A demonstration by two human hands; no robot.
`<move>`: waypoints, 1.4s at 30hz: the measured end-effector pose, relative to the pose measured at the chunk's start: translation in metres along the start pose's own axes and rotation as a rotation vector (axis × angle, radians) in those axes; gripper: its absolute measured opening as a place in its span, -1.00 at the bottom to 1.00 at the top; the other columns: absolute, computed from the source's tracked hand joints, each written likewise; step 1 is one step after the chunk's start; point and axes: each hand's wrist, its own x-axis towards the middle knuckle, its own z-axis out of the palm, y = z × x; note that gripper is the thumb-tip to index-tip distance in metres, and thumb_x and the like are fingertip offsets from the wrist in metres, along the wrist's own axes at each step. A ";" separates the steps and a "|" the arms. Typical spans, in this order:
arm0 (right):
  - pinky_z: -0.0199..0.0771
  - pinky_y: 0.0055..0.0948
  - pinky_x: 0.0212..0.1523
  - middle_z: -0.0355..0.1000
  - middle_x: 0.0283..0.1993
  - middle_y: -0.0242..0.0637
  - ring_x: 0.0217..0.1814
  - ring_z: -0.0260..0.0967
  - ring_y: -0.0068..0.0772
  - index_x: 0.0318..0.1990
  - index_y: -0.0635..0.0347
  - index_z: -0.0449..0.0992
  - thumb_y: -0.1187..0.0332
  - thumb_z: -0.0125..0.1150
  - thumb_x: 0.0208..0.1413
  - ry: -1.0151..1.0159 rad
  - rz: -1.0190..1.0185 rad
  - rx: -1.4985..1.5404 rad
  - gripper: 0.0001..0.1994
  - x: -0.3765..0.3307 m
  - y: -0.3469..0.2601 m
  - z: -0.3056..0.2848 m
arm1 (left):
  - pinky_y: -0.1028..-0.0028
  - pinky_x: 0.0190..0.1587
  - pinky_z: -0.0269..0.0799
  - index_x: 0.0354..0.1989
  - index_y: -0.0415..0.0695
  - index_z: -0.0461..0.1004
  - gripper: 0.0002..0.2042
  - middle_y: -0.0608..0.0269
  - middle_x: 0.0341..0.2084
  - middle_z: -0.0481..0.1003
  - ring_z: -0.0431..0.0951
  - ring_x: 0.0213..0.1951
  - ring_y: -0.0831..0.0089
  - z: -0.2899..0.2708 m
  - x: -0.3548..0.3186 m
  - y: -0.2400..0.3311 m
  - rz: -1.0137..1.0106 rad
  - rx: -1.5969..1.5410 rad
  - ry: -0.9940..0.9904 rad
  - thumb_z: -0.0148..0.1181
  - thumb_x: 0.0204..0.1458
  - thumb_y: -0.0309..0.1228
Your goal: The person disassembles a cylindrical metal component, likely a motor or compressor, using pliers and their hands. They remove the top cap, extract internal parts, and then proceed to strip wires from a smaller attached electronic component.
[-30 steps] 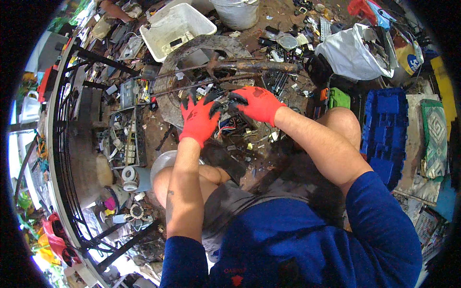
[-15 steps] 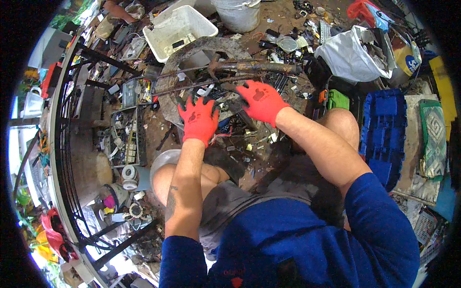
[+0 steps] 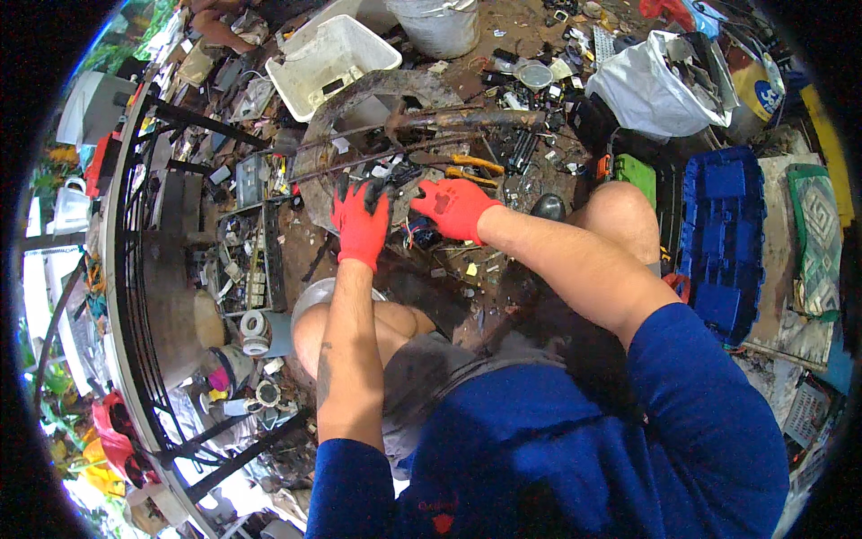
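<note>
My left hand (image 3: 361, 225), in a red glove with dark fingertips, is over the near left part of a round, worn work block (image 3: 312, 175). Its fingers are stretched and apart, close to small dark and pale scraps. My right hand (image 3: 456, 209), gloved alike, points left beside it with its fingers curled in; what they hold, if anything, is hidden. Just below lies a tangle of thin coloured wires (image 3: 418, 235). Beyond my right hand rests a pair of orange-handled pliers (image 3: 476, 167). A hammer (image 3: 476, 119) with a thick handle lies across the far side of the block.
A white tub (image 3: 334, 63) and a pale bucket (image 3: 435, 27) stand at the back. At the right are a white sack (image 3: 660, 85) of scrap and a blue plastic case (image 3: 723, 242). A black metal frame (image 3: 135, 269) runs along the left. Small parts litter the ground.
My right hand has moved left and nearer to me, off the pliers, whose orange handles now show. My left hand has shifted slightly. The view has moved a little.
</note>
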 end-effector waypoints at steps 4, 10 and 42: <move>0.49 -0.12 -0.07 0.43 -0.05 -0.07 -0.03 0.46 -0.01 -0.05 0.07 0.45 0.23 0.19 0.00 -0.120 -0.007 0.105 -0.66 -0.015 0.003 -0.004 | -0.15 0.28 -0.05 0.02 0.01 0.53 -0.60 0.11 0.10 0.39 0.14 0.29 -0.08 -0.007 -0.002 0.020 0.067 0.171 -0.037 0.22 0.01 -0.13; 0.46 -0.08 -0.03 0.51 -0.11 -0.04 -0.04 0.46 0.06 -0.08 0.12 0.49 0.07 0.10 0.12 -0.229 0.139 0.110 -0.65 -0.020 0.006 -0.027 | -0.24 0.28 -0.10 -0.05 0.07 0.56 -0.64 0.12 0.09 0.39 0.17 0.27 -0.03 -0.009 -0.004 0.032 0.235 0.273 -0.096 0.23 -0.01 -0.11; 0.17 0.03 0.28 0.28 0.25 -0.06 0.32 0.20 0.01 0.28 0.01 0.26 0.08 0.21 0.05 0.147 0.568 -0.200 -0.38 -0.002 0.083 -0.067 | -0.17 0.23 0.00 -0.09 0.20 0.58 -0.70 0.16 0.14 0.36 0.19 0.25 -0.04 -0.030 0.013 0.022 0.445 0.423 -0.377 0.28 -0.06 -0.20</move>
